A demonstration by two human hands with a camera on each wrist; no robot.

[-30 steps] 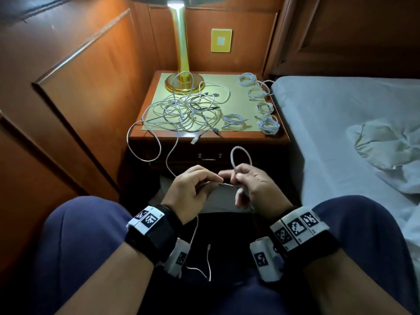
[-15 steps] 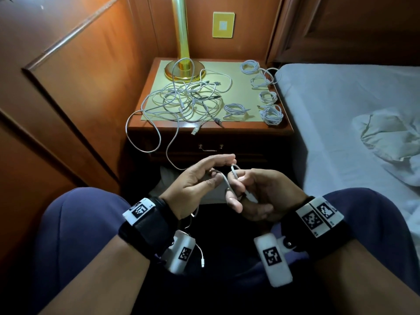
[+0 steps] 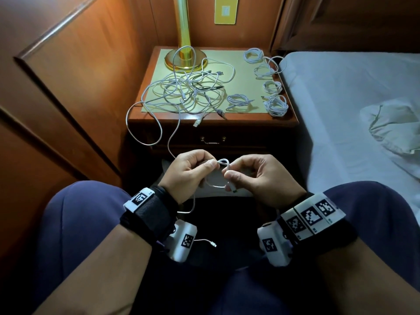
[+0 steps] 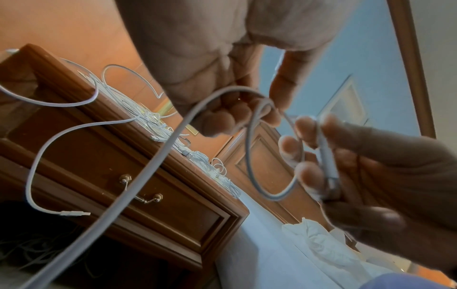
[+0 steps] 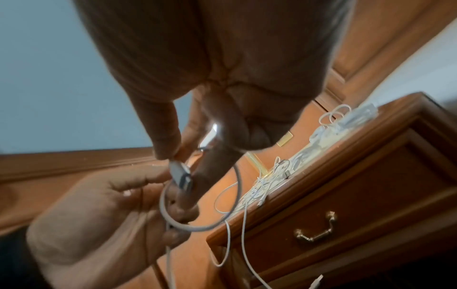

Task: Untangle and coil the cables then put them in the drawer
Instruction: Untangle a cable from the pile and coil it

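- Hands sit nearest, over the lap, in front of the nightstand [image 3: 227, 123]: the left hand [image 3: 188, 172] pinches the white cable [image 3: 223, 161] between thumb and forefinger, its other fingers curled.
- The right hand [image 3: 261, 176] pinches the same cable's plug end [image 3: 233, 187] between thumb and fingers; in the right wrist view the plug [image 5: 181, 175] lies clamped at the fingertips.
- Between the two hands the cable forms a small loop, touching both sets of fingertips; its slack runs from the left hand up to the nightstand top and down past the left wrist.
- Half a second ago the left forefinger was stretched out straight over the cable; now it is curled into a pinch, and the loop stands clearer between the hands.
- Beyond the hands, the nightstand's drawer [image 3: 213, 142] is closed.
- On the nightstand top, a tangled heap of cables [image 3: 186, 89] lies at the left, unchanged since earlier.
- Five coiled cables [image 3: 271, 86] lie at the nightstand's right side, as before.
- A brass lamp base [image 3: 186, 60] stands at the nightstand's back.
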